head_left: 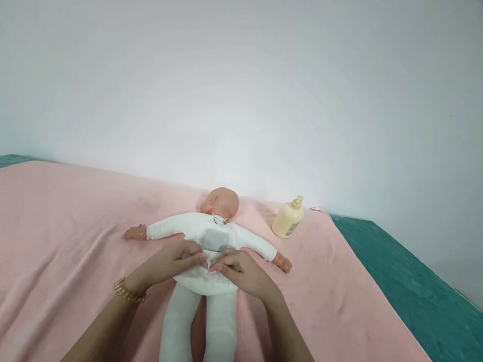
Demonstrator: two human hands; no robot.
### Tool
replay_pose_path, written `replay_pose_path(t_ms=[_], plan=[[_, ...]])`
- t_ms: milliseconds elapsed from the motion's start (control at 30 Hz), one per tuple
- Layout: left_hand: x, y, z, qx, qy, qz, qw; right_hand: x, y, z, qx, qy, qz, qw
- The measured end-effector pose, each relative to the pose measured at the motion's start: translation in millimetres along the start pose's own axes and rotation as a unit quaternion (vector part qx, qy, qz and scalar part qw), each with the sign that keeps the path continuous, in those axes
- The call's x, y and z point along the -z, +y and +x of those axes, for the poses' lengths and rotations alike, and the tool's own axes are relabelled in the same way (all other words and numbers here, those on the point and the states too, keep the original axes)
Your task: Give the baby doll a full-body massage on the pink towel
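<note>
Nearest, left hand (180, 261) and right hand (241, 272) close together, fingertips pinching the white suit at the belly of a baby doll (205, 246). Doll flat on its back on pink blanket (60, 230). Farther right, cream lotion bottle (288, 218) lying by wall.

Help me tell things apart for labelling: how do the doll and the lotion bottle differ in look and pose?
The doll is far larger than the lotion bottle and wears white cloth; the bottle is plain cream plastic with a pump top. The doll lies flat, arms spread; the bottle leans tilted. The left hand and right hand touch the doll's middle; nothing touches the bottle. Both rest on the pink blanket.
</note>
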State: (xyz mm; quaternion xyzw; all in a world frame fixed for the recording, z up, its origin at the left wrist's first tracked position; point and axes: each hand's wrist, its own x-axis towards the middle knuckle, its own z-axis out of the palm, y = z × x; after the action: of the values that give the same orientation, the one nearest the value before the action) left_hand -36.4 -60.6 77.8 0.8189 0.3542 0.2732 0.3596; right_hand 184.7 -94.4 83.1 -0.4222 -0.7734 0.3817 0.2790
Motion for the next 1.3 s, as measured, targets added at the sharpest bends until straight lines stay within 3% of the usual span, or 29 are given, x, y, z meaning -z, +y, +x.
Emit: replay_pose_path(t_ms=[100,433,667,967,1167,1300], plan=[[-0.4,5.8,1.3,0.028,-0.037,-0.025,0.999,-0.8,5.1,0.8,-0.013,0.013,0.009,1.000],[-10.5,6.4,6.5,0.049,-0.031,-0.084,0.995,-9.9,6.4,5.5,-0.017,0.027,-0.004,0.999],[-14.2,1.8,8.8,0.018,0.057,-0.023,0.998,-11.3,18.2,9.6,0.033,0.123,-0.027,0.991],[-27.2,-2.1,14.8,0.056,0.072,0.012,0.996,-17.0,17.9,13.3,0.032,0.110,-0.085,0.990],[-26.9,-3.5,15.6,0.047,0.157,-0.007,0.986,-16.9,24.5,13.9,0.050,0.166,-0.092,0.980],[-26.9,-6.4,18.4,0.041,0.150,0.023,0.988,-17.4,26.7,14.9,0.042,0.157,-0.106,0.981]])
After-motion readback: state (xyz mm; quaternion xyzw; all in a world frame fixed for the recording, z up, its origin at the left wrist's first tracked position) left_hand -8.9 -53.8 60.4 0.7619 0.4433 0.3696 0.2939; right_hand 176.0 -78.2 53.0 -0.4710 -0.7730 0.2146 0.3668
